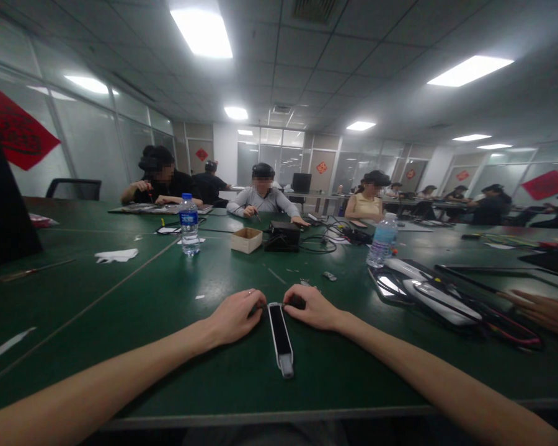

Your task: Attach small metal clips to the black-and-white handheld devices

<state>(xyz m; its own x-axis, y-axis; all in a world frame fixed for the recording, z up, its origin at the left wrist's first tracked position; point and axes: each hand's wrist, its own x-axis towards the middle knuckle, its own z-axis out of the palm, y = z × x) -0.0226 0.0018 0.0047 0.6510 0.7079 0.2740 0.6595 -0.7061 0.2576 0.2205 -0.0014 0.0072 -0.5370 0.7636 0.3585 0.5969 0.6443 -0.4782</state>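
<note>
A slim pen-shaped device [281, 337] lies on the green table in front of me. It has a long black face, a pale rim and a grey tip pointing towards me. My left hand [239, 314] rests at the left of its far end, thumb and fingers curled together. On the other side, my right hand [312, 306] is curled in a similar pinch, its fingertips close to the far right corner. Both sets of fingertips are at or very near the rim. Whatever they pinch is too small or hidden to make out.
A water bottle [189, 226], a small open box [246, 240] and a black box [282, 236] with cables stand further back. Another bottle [382, 241] and white-and-black parts [439, 297] lie right, near another person's hand [539, 310]. Several people sit across the table [121, 334].
</note>
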